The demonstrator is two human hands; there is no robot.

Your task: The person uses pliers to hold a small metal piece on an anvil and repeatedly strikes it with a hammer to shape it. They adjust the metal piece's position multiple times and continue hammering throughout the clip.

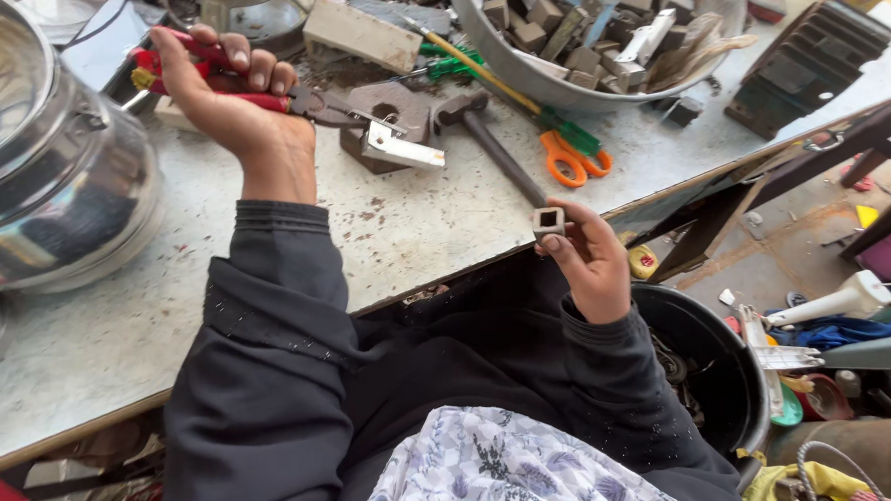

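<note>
My left hand (226, 95) grips the red handles of a pair of pliers (289, 99) over the workbench (414, 222). The plier jaws hold a bent strip of shiny metal (401, 147) beside a brown metal part (389, 108). My right hand (588, 259) is at the bench's front edge and pinches a small square block with a square hole (548, 220) between thumb and fingers. A hammer (485, 134) lies on the bench between the two hands.
A large metal bowl (548, 81) full of small metal blocks sits at the back, with orange-handled scissors (572, 155) against it. Big steel pots (51, 168) stand at the left. A black bucket (716, 369) stands on the floor at my right, among clutter.
</note>
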